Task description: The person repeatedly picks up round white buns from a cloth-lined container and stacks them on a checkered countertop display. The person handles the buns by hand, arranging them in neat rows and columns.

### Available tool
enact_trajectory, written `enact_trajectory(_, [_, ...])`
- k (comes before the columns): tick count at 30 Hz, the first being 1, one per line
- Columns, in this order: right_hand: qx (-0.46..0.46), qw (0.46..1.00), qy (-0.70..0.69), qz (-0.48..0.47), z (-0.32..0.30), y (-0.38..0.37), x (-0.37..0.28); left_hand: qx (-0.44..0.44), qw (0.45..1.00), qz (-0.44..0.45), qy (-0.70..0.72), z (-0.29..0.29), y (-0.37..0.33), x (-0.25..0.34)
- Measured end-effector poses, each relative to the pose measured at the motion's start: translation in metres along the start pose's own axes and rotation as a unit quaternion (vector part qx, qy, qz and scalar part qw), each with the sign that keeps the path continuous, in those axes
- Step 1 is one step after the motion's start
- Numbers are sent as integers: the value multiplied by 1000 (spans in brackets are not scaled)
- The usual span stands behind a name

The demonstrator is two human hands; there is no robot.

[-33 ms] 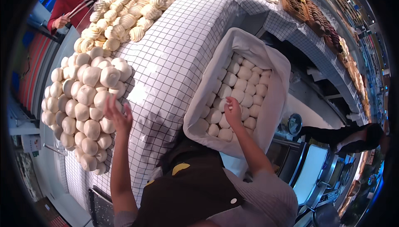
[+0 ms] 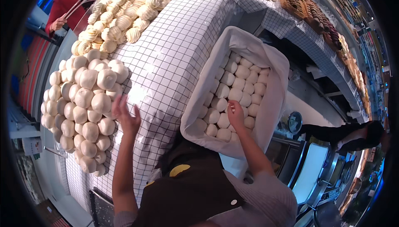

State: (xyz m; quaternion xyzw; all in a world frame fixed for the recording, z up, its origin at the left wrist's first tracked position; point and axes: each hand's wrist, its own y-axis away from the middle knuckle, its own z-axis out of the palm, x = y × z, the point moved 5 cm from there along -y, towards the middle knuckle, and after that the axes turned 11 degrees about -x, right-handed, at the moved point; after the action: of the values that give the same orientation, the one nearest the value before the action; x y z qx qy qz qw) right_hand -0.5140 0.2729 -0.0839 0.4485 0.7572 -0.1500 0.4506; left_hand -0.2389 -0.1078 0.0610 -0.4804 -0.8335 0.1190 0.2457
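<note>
While your left hand (image 2: 127, 118) hangs at the right edge of a heaped pile of round white buns (image 2: 83, 98), its fingers are spread wide and hold nothing; whether a fingertip brushes the nearest bun, you cannot tell from this angle. The pile rests on the left side of a surface (image 2: 166, 52) covered in white cloth with a dark grid. Your right hand (image 2: 236, 115) is to the right, over a deep crate (image 2: 281, 62) lined with pale cloth, its fingers drawn in close together; you cannot tell whether they grip anything. Beneath and around that hand, more buns (image 2: 235, 95) lie packed side by side, covering the crate's bottom. Beyond the pile, farther from you, cream-coloured ridged rolls (image 2: 133, 35) are heaped on the same surface. At the upper left, across from you, another person in red (image 2: 68, 2) holds tongs (image 2: 75, 7). Your dark apron (image 2: 187, 193), with its yellow patch, fills the lower middle.
</note>
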Motion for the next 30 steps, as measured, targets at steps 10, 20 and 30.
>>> enact_trajectory(10, [-2, 999, 14, -40, -19, -98, 55, -508, 834, 4, 216, 237, 71, 248])
enact_trajectory(20, [-131, 948, 278, 77, -4, -232, 55, -548, 762, -309, 156, 284, 136, 225])
enact_trajectory(30, [-254, 902, 203, 283, -12, -230, 68, -552, 761, -340, 24, 272, 118, 253])
